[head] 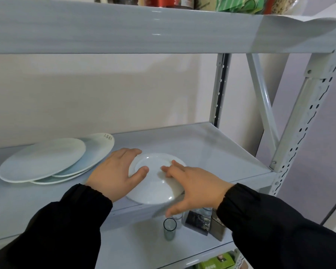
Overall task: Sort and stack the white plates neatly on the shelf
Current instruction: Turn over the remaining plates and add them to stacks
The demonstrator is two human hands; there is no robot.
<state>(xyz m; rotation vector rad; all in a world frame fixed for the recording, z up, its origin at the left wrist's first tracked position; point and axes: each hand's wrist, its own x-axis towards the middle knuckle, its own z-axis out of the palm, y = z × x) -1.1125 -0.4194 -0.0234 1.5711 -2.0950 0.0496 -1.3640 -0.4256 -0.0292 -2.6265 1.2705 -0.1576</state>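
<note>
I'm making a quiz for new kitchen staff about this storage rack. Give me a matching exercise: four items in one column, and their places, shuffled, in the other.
Items
1. small plate
2. pile of larger plates
3. glass tumbler
4. green packet

Places
A. on the top shelf
B. on the lower shelf
C. left on the middle shelf
D. at the middle shelf's front edge, touched by the left hand and right hand

Pairs: 1-D, 2-C, 3-B, 4-A
</note>
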